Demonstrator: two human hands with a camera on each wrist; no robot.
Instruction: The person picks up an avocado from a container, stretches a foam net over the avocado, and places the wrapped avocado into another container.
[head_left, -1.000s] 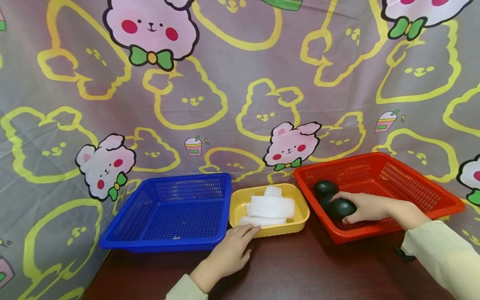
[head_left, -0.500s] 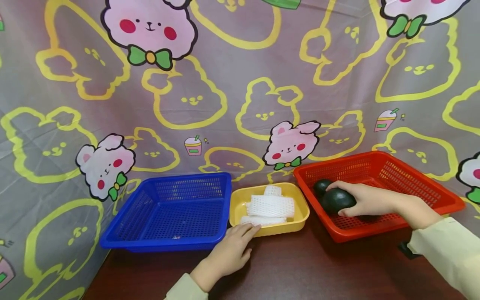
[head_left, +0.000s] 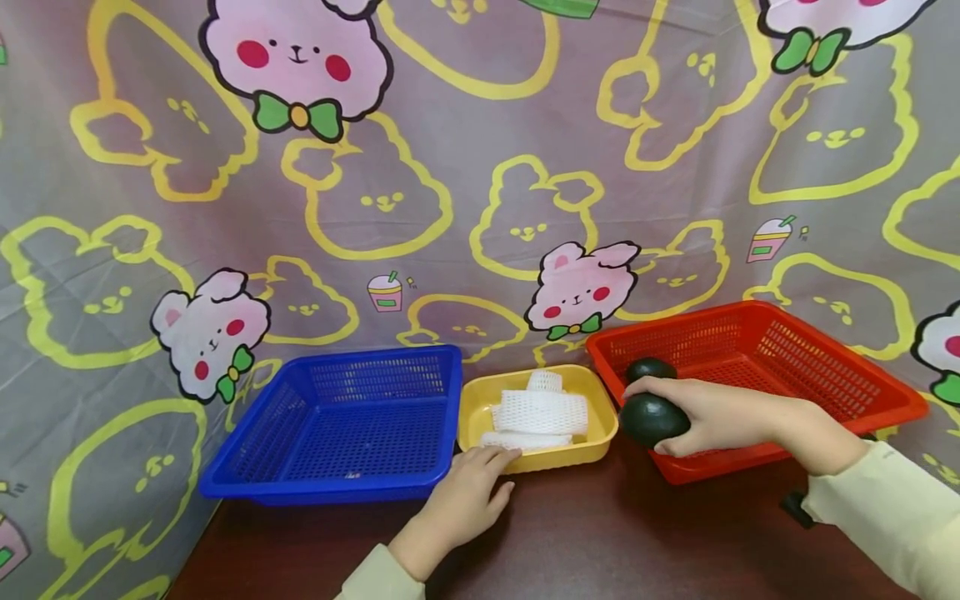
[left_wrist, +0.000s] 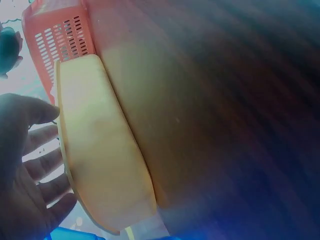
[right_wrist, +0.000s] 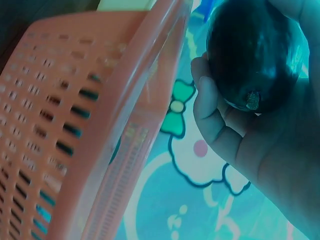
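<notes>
1. One dark avocado [head_left: 654, 419] is held in the air at the left rim of the red basket [head_left: 817, 358]; in the right wrist view a gap is seen between it and the basket.
2. It is gripped by the right hand [head_left: 712, 412], stretched in from the right, back upward, with fingers and thumb curved round the fruit.
3. A second avocado [head_left: 651, 367] is seen inside the red basket, beyond the hand; whether more are hidden cannot be told.
4. One yellow tray [head_left: 577, 456] is placed between two baskets, the red one and a blue basket [head_left: 345, 487]. At least three white nets [head_left: 543, 412] are piled in it.
5. The tray's near rim is touched by the left hand's [head_left: 468, 496] fingertips; the fingers are loosely extended, the thumb is set apart, and nothing is gripped.
6. Tray and baskets are carried by one brown worktop [head_left: 585, 533].
</notes>
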